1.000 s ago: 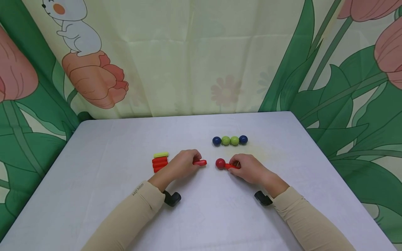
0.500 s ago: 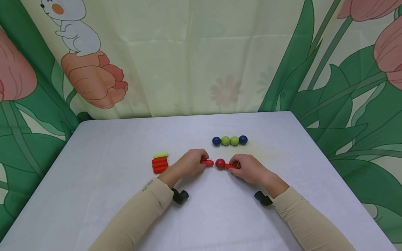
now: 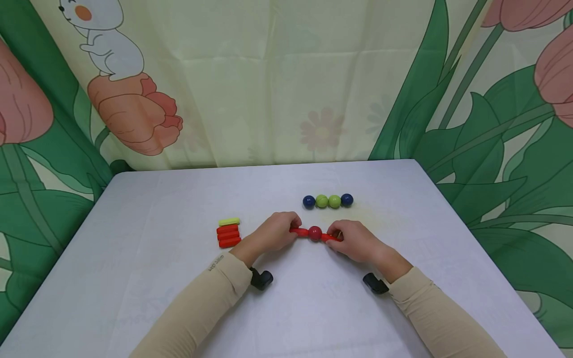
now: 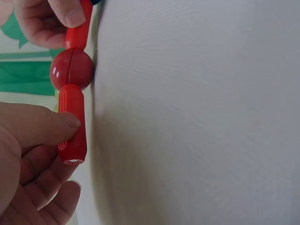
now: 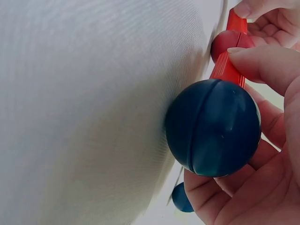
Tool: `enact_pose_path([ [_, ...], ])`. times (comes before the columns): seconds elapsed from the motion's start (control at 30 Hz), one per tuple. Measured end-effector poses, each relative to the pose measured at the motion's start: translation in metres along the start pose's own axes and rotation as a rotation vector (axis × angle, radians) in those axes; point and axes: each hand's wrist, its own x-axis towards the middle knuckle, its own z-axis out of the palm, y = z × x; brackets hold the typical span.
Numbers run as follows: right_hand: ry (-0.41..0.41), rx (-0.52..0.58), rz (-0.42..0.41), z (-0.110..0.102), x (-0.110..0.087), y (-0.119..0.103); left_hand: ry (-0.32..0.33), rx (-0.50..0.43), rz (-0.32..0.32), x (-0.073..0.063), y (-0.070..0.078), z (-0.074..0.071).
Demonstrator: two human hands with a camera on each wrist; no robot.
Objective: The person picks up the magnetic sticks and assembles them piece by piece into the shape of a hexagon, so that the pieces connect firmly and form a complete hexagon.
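Observation:
My left hand [image 3: 275,232] pinches a red ribbed stick [image 4: 70,101] between thumb and fingers. The far end of this stick meets a red ball [image 3: 315,233], while its near end shows a small hole. On the ball's opposite side is a second red stick [image 5: 226,70], pinched by my right hand [image 3: 358,241]. A dark blue ball [image 5: 213,126] sits at that stick's other end, large in the right wrist view and hidden by the hand in the head view. Together they form a line just over the white table [image 3: 313,308].
Behind the hands lies a row with a dark blue ball [image 3: 309,201], two light green balls [image 3: 322,201] and another dark blue ball [image 3: 346,200]. Left of my left hand, a yellow-green stick [image 3: 229,221] lies above three red sticks [image 3: 228,235]. A printed curtain [image 3: 268,99] hangs behind.
My left hand has moved right with its red stick, closing the gap until the stick's end meets the red ball. The right hand has stayed in place.

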Motion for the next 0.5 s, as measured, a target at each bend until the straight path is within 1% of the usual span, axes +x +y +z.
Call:
enact_pose_path([
  [0.3, 0.005, -0.005, 0.000, -0.0017, -0.0036, 0.0004, -0.003, -0.019, -0.017, 0.0048, 0.0045, 0.0021],
  [0.43, -0.003, -0.008, -0.011, -0.0042, -0.0048, 0.0001, -0.004, -0.009, -0.016, 0.0077, 0.0082, 0.0027],
  [0.5, -0.003, -0.013, -0.012, -0.0057, -0.0045, 0.0000, -0.003, -0.005, -0.003, 0.0093, 0.0097, 0.0032],
])
